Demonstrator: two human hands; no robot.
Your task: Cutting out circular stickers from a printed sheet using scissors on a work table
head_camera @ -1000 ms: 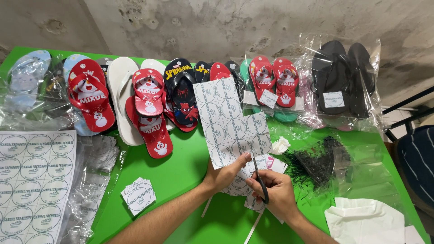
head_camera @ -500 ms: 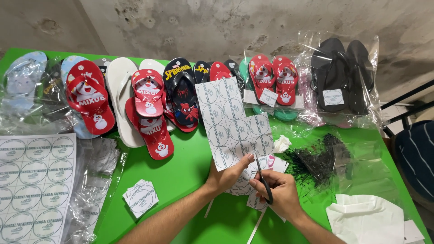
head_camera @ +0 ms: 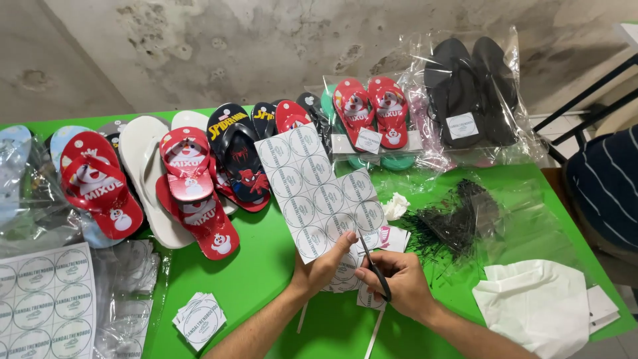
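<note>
The left hand point(head_camera: 319, 269) pinches the near edge of a white sheet of round labels point(head_camera: 319, 193), its thumb on top and fingers clenched on the paper, so the sheet stands tilted up over the green tabletop point(head_camera: 266, 266) at centre, leaning toward the far sandals. The right hand point(head_camera: 399, 286), just right of the left, has its fingers closed through the handles of black scissors point(head_camera: 373, 266), whose blades meet the sheet's near right corner. Under both hands lie cut square labels point(head_camera: 392, 238) in a loose pile. Near left, a small stack of cut labels point(head_camera: 199, 320) sits apart, and another full label sheet point(head_camera: 43, 299) lies at the left edge. Along the far side run red sandals point(head_camera: 193, 193), white sandals point(head_camera: 146, 173) and dark printed ones point(head_camera: 239, 159); bagged black sandals point(head_camera: 472, 90) stand far right. A heap of black plastic ties point(head_camera: 452, 219) lies right of the hands, with folded white bags point(head_camera: 531, 302) nearer.
</note>
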